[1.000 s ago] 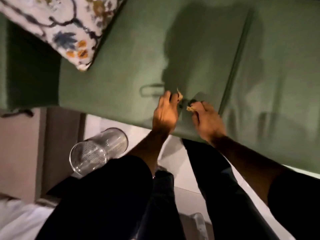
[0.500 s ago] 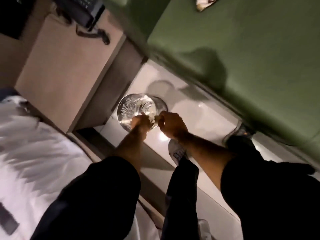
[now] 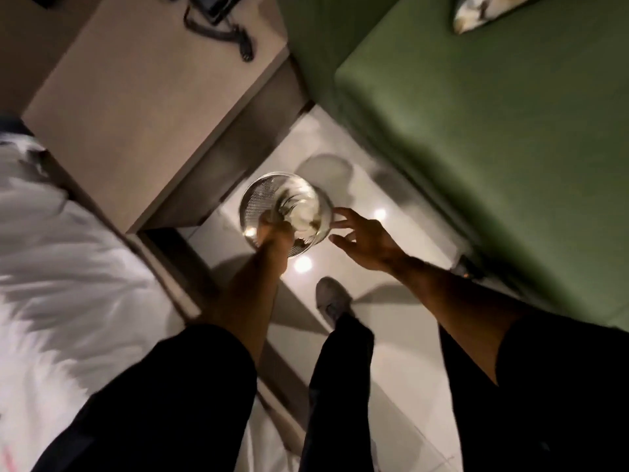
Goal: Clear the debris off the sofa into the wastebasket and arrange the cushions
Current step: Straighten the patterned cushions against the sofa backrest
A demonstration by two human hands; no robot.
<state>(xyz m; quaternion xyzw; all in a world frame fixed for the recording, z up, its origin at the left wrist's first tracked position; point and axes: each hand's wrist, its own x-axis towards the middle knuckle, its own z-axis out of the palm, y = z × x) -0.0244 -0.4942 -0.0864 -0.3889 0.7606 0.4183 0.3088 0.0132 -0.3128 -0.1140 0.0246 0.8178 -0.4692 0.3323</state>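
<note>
Left hand (image 3: 274, 233) over the wastebasket (image 3: 284, 212) mouth, fingers bunched; can't tell if scraps are in them. Right hand (image 3: 366, 241) beside the rim, fingers spread wide, empty. Basket on the floor (image 3: 401, 369) betw. worktop (image 3: 136, 107) and sofa (image 3: 493, 137): wire mesh, prob. light, tips easily, so grip by the rim. Few pale scraps inside, blurred. Cushion (image 3: 483, 11) at far end of the sofa: soft, take by edges.

no legible text, no labels, brands or nos. anywhere, pic too blurred
</note>
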